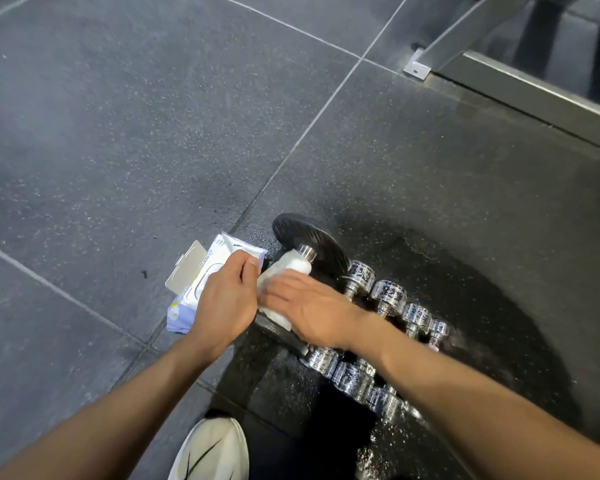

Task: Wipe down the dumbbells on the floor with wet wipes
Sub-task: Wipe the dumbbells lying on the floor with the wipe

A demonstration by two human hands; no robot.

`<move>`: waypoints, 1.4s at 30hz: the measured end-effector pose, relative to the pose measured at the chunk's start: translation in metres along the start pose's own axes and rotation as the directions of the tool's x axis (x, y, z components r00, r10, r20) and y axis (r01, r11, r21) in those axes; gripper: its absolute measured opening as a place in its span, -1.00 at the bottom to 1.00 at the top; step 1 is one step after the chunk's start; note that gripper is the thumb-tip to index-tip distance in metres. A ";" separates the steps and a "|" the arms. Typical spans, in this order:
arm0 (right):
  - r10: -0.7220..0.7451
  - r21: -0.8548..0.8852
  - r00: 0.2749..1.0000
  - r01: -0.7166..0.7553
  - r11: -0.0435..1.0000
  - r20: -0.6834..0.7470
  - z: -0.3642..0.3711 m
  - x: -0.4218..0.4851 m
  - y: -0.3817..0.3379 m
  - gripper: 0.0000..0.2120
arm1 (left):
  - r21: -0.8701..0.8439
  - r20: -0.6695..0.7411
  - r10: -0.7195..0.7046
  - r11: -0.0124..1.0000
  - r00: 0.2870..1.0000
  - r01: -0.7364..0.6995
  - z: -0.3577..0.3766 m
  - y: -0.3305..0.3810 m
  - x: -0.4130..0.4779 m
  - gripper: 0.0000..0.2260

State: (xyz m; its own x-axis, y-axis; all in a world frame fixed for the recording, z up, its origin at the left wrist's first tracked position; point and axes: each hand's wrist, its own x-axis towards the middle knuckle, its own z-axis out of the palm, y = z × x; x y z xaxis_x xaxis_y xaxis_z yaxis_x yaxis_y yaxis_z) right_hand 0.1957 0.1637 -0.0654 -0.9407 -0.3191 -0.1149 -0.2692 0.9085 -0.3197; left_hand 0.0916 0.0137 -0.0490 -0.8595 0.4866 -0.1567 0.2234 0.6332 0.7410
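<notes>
Bare floor (pixel 118 133) left; metal frame (pixel 520 84) far-right.

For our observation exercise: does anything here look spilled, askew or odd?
The floor around the chrome dumbbells glistens dark, as if wet, unlike the matt grey elsewhere. The wipes pack lies with its lid open.

Wet wipes pack (pixel 219 268), printing too blurred to read; no other legible text

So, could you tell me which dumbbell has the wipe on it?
The large black-plated dumbbell; the white wet wipe covers its handle, the chrome dumbbells lie bare.
</notes>
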 end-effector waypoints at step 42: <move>0.445 0.625 0.872 -0.467 0.626 0.205 0.017 -0.123 -0.044 -0.53 | 0.071 0.050 0.018 0.997 0.999 -0.022 0.000 0.000 0.007 -0.74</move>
State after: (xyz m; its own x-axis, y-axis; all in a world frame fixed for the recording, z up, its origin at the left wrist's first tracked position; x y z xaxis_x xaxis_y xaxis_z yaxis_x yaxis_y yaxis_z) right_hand 0.3270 0.1581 -0.0533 -0.8976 0.0710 -0.4350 0.3992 0.5493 -0.7341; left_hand 0.0854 0.0166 -0.0501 -0.8310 0.5277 -0.1759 0.2742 0.6637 0.6959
